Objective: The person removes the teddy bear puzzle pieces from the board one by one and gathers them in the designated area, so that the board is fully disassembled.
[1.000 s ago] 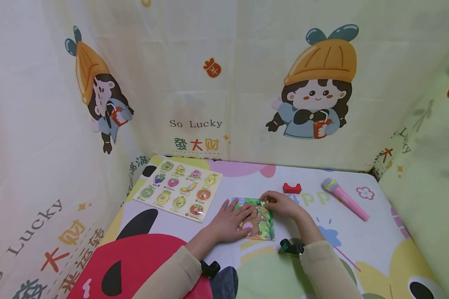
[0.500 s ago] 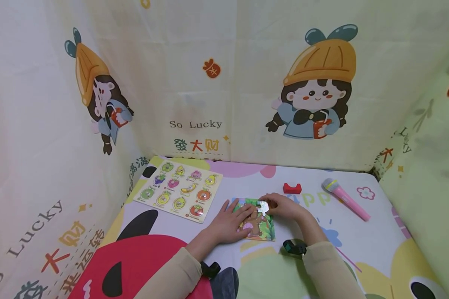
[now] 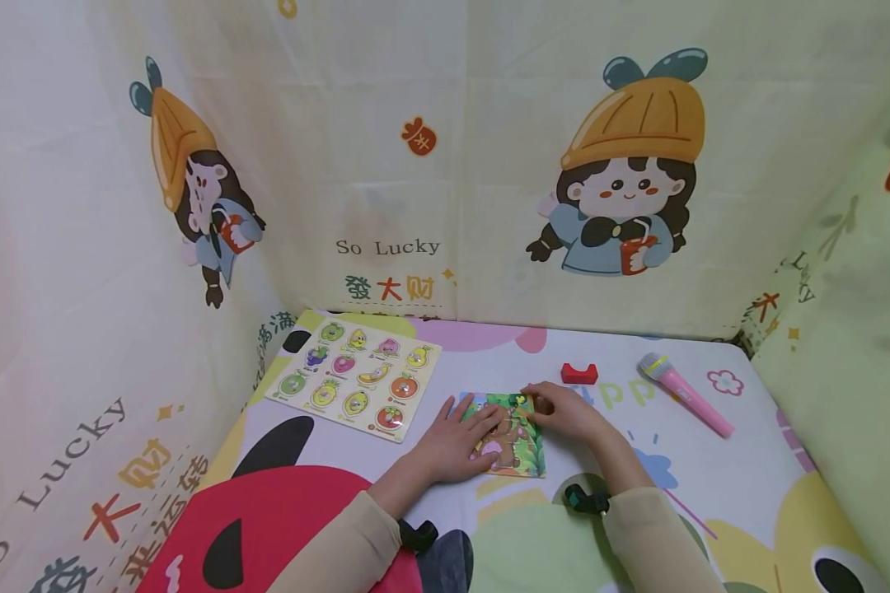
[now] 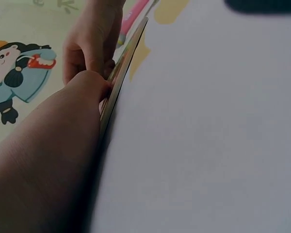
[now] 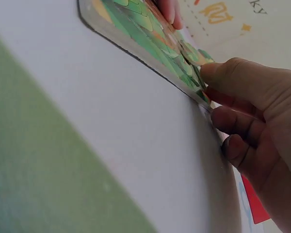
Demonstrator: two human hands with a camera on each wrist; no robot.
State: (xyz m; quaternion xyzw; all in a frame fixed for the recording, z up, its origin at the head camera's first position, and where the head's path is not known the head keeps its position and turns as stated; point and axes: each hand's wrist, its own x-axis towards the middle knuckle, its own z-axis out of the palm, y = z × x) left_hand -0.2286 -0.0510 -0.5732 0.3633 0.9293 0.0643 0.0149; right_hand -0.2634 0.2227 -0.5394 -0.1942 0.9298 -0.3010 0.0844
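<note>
Puzzle board (image 3: 526, 451): smooth printed face, slight sheen; edge pale, matt, wood or pressed board, too blurred to tell. Puzzle piece (image 5: 195, 52): smooth printed face. Fruit board (image 3: 353, 380): smooth, glossy highlights. Microphone (image 3: 688, 399): smooth pink plastic body. Worktop (image 3: 482, 364): smooth matt printed covering. Backdrop (image 3: 489, 165): creased matt cloth. Sleeves (image 3: 341, 539): matt cloth.

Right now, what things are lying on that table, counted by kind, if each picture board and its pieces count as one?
Picture boards: 2, the fruit board and the smaller puzzle board, partly covered by the left hand
Microphones: 1, the pink microphone
Blocks: 1, the red block
Total: 4
</note>
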